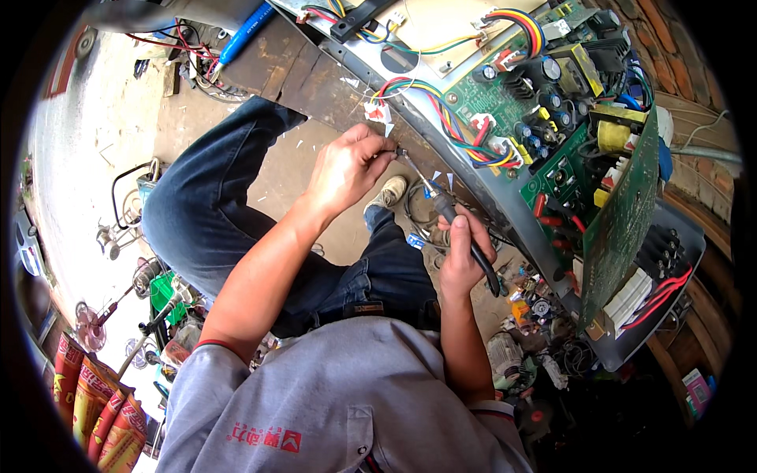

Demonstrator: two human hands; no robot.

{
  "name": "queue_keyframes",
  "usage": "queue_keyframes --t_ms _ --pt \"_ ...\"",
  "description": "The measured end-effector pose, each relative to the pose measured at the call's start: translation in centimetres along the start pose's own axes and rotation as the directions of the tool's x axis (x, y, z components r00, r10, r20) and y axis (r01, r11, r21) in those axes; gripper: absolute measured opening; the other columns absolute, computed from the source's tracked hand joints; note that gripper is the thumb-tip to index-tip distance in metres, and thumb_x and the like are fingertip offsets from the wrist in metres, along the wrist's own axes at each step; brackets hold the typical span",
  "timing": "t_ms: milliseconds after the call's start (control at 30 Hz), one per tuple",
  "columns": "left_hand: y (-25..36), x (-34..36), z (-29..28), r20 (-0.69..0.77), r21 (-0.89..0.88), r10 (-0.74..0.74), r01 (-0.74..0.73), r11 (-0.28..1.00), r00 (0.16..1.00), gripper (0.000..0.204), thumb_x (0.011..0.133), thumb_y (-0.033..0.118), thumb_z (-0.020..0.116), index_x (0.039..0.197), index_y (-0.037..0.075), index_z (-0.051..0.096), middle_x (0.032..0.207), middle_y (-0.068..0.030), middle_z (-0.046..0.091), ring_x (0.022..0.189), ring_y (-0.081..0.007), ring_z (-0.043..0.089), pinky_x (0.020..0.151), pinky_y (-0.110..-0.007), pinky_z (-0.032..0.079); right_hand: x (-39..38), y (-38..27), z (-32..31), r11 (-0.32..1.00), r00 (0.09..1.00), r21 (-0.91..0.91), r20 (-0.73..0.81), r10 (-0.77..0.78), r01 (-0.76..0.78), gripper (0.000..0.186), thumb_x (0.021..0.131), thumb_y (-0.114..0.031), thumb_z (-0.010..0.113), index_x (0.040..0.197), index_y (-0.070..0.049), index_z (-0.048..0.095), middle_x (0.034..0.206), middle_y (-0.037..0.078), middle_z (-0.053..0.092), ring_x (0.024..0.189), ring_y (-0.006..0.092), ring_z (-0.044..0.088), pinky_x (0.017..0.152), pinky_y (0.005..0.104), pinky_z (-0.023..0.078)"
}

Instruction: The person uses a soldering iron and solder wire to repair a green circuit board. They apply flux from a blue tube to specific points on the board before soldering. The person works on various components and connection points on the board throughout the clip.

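My right hand [465, 254] is wrapped round the dark handle of a soldering iron [446, 209]. The iron's thin metal shaft slants up and left, with its tip at the fingers of my left hand [345, 167]. Thumb and forefinger of that hand pinch a small dark metallic piece [400, 152], too small to name, which the tip meets or nearly meets. Just above these fingers hangs a white connector [377, 113] on a bundle of coloured wires [432, 93]. The wires run to a green circuit board [477, 96] in an open grey metal case, right of my hands.
A second green circuit board [631, 229] stands tilted along the case's right side. A blue pen-shaped tool [246, 33] lies at the upper left. Cables and loose parts, including a motor [505, 355], clutter the floor. Red and yellow packages [95, 394] stand lower left.
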State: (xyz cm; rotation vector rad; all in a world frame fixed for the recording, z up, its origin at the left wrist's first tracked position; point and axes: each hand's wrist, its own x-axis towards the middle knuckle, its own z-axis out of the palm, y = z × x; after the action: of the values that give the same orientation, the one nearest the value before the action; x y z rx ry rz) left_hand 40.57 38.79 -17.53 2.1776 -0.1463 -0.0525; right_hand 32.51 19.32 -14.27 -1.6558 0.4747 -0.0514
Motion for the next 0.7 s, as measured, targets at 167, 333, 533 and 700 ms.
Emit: queue_keyframes --t_ms 167,333,533,700 --pt "-0.1 0.1 0.1 0.002 -0.016 -0.004 0.004 1.0 1.0 0.011 0.076 0.006 0.073 0.084 0.002 0.066 0.077 -0.0093 0.06 0.066 -0.0247 0.061 0.06 -0.035 0.049 0.2 -0.1 0.1 1.0 1.0 -0.019 0.012 -0.005 0.005 0.024 0.092 -0.011 0.054 0.102 0.008 0.065 0.084 0.011 0.066 0.074 0.0153 0.06 0.071 0.0278 0.048" --pt "0.0 0.2 0.0 0.026 -0.019 -0.04 0.041 0.999 0.999 0.009 0.077 0.005 0.072 0.083 0.002 0.067 0.077 -0.0088 0.06 0.068 -0.0241 0.062 0.062 -0.034 0.049 0.2 -0.3 0.4 0.998 0.999 -0.046 -0.004 -0.043 0.043 0.024 0.092 -0.013 0.058 0.101 0.008 0.066 0.081 0.013 0.07 0.072 0.0174 0.066 0.068 0.0288 0.053" --pt "0.0 0.2 -0.1 0.036 -0.004 -0.043 0.043 0.999 0.998 0.009 0.077 0.005 0.072 0.083 0.002 0.066 0.077 -0.0085 0.06 0.068 -0.0242 0.062 0.062 -0.034 0.049 0.0 -0.6 0.4 0.995 0.999 -0.08 -0.001 -0.053 0.052 0.024 0.092 -0.013 0.057 0.1 0.007 0.066 0.081 0.012 0.069 0.071 0.0164 0.065 0.067 0.028 0.052" --pt "-0.2 0.2 -0.1 0.063 -0.012 -0.077 0.078 0.997 0.995 0.009 0.077 0.013 0.07 0.085 0.008 0.068 0.082 -0.008 0.061 0.076 -0.0293 0.063 0.064 -0.039 0.05 0.2 -1.2 0.5 0.996 1.0 -0.088 0.002 -0.03 0.03 0.025 0.092 -0.013 0.056 0.1 0.008 0.066 0.081 0.012 0.068 0.071 0.015 0.062 0.067 0.0275 0.05"
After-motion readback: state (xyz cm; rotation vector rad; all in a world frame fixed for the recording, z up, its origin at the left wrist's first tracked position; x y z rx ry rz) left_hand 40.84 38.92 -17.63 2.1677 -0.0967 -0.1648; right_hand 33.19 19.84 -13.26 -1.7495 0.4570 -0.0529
